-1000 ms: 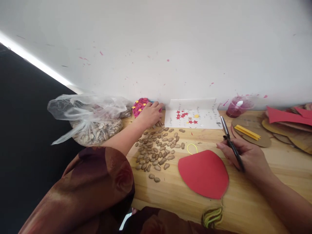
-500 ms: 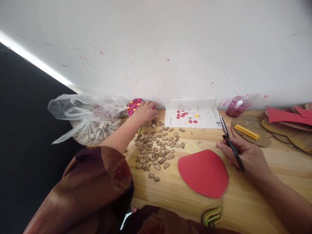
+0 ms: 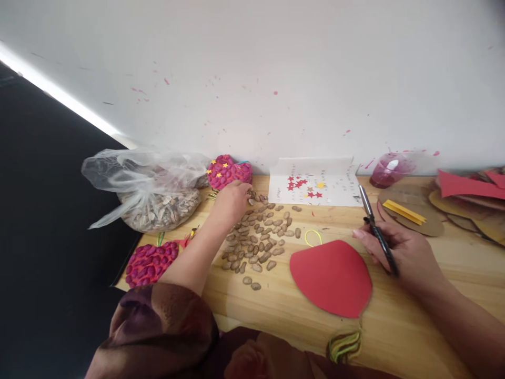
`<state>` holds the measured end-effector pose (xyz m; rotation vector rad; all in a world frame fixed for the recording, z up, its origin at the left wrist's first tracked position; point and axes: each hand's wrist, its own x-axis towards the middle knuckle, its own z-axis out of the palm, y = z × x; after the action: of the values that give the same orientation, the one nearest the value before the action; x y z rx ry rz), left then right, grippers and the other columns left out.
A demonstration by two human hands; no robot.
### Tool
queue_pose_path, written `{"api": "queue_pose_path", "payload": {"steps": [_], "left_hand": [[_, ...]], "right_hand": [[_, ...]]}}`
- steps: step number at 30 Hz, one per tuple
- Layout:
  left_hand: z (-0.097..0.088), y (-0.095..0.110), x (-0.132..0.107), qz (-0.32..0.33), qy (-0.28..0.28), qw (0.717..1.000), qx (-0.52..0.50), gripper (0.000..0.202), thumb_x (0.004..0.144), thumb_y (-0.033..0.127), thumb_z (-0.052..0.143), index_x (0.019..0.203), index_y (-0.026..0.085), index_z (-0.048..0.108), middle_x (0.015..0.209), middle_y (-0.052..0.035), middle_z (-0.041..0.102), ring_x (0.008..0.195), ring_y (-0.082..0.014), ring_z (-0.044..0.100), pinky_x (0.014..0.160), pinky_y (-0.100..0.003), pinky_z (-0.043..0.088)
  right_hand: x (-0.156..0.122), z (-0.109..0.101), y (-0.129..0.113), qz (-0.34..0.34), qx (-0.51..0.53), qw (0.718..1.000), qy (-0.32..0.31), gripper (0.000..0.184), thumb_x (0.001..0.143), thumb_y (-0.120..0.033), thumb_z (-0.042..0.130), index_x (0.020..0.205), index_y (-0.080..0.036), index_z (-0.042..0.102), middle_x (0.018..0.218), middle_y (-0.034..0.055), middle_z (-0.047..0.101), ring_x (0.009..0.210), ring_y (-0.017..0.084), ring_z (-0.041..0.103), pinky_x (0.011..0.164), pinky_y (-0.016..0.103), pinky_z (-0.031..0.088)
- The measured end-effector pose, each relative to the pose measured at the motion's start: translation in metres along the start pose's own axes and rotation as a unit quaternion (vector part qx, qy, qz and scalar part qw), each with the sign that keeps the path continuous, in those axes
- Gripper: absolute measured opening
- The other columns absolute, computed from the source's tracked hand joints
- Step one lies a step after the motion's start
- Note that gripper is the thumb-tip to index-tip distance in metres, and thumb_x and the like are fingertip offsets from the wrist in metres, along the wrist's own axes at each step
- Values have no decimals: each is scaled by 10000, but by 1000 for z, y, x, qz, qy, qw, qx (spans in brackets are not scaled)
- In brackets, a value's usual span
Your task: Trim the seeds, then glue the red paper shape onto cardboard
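My left hand (image 3: 232, 202) reaches to the far end of a spread of peanuts (image 3: 260, 237). Its fingers are bent together over small brown bits by the pink piece, and whatever is between the fingertips is hidden. That piece (image 3: 228, 172) is covered in magenta bumps with yellow stars. In my right hand (image 3: 398, 250) is what looks like a pair of scissors (image 3: 366, 202), silver blades pointing away and black handles in the palm. Left of this hand lies a red card shape (image 3: 331, 279) with a yellow loop (image 3: 313, 238) and a green-brown yarn tassel (image 3: 344, 346).
A clear plastic bag (image 3: 158, 208) of shells stands back left, with another magenta bumpy piece (image 3: 152, 263) nearer me. Red and yellow stars lie on white paper (image 3: 335, 192). Farther right are a cup of purple paint (image 3: 384, 171), a folded yellow strip (image 3: 404, 212) and cardboard cutouts (image 3: 453, 210).
My left hand has drawn back toward me from the starred pink piece, which shows more fully. The second magenta piece has come into sight beside my forearm. My right hand keeps its hold.
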<state>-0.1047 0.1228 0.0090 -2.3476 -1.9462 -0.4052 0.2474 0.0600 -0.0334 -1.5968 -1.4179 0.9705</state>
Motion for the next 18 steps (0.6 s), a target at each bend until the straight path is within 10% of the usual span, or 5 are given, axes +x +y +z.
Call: {"api": "queue_pose_path", "payload": {"steps": [18], "left_hand": [[34, -12, -18, -26, -5, 999, -41, 396, 897, 121, 546, 1271, 137, 675, 1216, -133, 718, 1133, -278, 646, 1032, -379, 486]], "right_hand": [[-2, 1, -4, 28, 2, 1000, -8, 365, 605, -500, 825, 740, -219, 634, 510, -25, 516, 449, 126, 420, 466, 291, 337]]}}
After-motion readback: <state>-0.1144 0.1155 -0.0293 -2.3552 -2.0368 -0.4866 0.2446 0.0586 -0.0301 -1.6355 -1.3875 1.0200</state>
